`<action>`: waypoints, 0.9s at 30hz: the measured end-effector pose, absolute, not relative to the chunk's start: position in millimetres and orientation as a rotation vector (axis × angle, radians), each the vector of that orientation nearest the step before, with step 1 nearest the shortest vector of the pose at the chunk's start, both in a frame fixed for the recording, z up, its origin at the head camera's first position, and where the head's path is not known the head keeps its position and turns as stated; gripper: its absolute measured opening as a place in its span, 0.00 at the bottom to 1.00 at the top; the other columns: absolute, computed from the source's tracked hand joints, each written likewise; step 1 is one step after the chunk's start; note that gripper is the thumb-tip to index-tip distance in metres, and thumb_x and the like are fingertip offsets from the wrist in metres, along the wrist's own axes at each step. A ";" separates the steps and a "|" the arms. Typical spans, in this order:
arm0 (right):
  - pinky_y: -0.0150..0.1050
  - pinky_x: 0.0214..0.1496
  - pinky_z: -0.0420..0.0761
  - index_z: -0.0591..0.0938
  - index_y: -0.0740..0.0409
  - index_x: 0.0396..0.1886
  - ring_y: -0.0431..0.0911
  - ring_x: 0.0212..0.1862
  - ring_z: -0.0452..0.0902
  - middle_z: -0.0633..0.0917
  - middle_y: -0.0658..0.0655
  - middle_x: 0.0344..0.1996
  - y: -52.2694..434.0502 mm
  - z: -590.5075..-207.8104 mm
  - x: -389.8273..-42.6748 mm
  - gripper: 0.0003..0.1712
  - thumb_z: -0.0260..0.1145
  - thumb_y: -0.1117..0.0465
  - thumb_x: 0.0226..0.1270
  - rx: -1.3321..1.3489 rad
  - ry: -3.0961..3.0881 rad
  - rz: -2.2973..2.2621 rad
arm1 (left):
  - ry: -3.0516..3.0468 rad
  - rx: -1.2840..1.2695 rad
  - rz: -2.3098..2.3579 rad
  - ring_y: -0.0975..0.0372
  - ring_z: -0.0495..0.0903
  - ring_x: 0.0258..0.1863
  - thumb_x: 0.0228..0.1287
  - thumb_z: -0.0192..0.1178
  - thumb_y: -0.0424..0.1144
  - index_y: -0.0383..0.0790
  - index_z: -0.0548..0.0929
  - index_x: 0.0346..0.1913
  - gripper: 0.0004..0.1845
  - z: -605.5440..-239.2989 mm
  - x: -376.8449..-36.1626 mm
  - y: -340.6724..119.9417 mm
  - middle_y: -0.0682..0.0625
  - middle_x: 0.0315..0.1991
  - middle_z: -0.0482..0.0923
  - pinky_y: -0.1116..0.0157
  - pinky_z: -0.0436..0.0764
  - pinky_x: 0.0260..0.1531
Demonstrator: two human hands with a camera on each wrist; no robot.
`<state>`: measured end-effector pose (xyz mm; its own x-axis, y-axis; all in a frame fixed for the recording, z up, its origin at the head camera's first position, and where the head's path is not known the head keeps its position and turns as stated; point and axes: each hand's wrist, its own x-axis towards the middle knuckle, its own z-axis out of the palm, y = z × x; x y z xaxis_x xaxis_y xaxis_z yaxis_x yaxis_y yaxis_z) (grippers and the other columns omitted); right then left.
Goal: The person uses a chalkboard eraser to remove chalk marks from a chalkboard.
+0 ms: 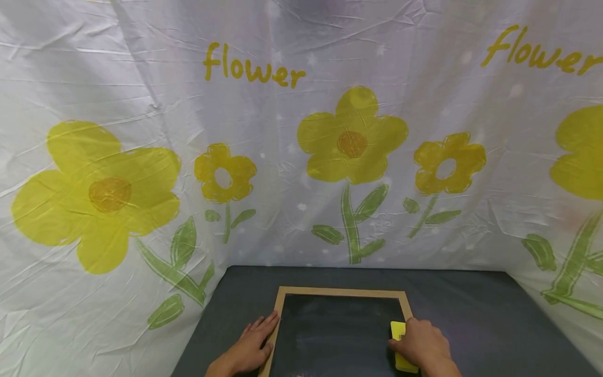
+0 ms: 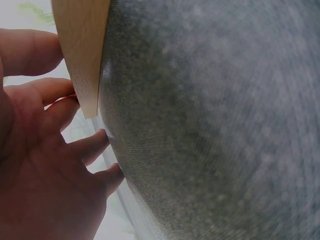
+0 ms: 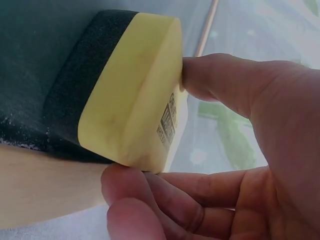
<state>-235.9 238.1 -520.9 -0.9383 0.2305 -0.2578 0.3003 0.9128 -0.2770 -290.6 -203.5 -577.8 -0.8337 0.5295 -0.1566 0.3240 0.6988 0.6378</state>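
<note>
A small chalkboard (image 1: pixel 336 327) in a light wooden frame (image 1: pixel 341 291) lies on the dark table. Fingers extended, my left hand (image 1: pixel 252 343) rests along the board's left edge; the left wrist view has some fingertips against the wooden frame (image 2: pixel 82 60) and others lower on the dark cloth. At the board's right side, my right hand (image 1: pixel 424 343) grips a yellow chalkboard eraser (image 1: pixel 398 331). Its black felt pad (image 3: pixel 90 70) faces the board surface, close to the frame. In the right wrist view the thumb presses the eraser's printed back, with fingers curled at its lower side.
The table has a dark grey cover (image 1: pixel 476 314). A white fabric backdrop (image 1: pixel 282 220) printed with yellow flowers rises behind it and on both sides. Whitish chalk traces (image 3: pixel 15 127) show on the board by the frame.
</note>
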 end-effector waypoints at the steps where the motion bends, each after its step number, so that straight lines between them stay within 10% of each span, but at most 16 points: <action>1: 0.53 0.38 0.85 0.85 0.69 0.46 0.53 0.33 0.80 0.83 0.59 0.32 238.2 -520.5 -235.7 0.38 0.83 0.38 0.59 0.400 2.856 -0.460 | 2.581 0.669 0.875 0.27 0.51 0.85 0.82 0.58 0.38 0.39 0.61 0.88 0.37 -578.0 -290.9 -203.5 0.40 0.89 0.54 0.19 0.47 0.74; 27: 0.53 0.39 0.86 0.86 0.65 0.39 0.51 0.31 0.80 0.83 0.57 0.29 185.2 -523.9 -245.4 0.31 0.81 0.40 0.61 0.167 3.008 -0.410 | 2.584 0.673 0.870 0.27 0.52 0.85 0.82 0.58 0.39 0.39 0.62 0.88 0.37 -580.3 -294.3 -203.9 0.39 0.89 0.55 0.19 0.49 0.74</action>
<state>-245.4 185.2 -523.9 -0.9889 0.0945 -0.1149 0.1218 0.9578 -0.2605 -294.3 -203.9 -580.3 -0.8330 0.5305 -0.1568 0.3277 0.7015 0.6328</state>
